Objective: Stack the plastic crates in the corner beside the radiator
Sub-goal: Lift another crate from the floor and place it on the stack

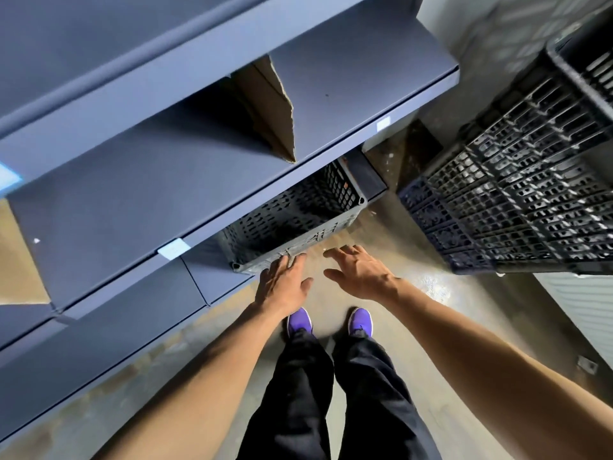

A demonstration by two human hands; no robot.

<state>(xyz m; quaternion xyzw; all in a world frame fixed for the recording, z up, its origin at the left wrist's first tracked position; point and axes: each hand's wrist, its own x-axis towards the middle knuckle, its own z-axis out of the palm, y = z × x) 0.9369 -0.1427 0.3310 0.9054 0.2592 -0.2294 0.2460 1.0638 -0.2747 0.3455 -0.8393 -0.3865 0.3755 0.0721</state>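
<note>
Crate (292,210) sits under the shelf (132,194), just ahead of my left hand (285,283). Its straight fingers touch the near rim and grip nothing. Right hand (358,273) is spread wide and empty, just beside the left, off the crate. I'd grip opposite rim edges and slide it out level before lifting. The crate stack (517,194) by the radiator (583,303) is well right of my right hand.

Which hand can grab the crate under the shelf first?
Left. The left hand touches the crate at its near rim; the right hand hovers open over the floor, apart from it.
</note>
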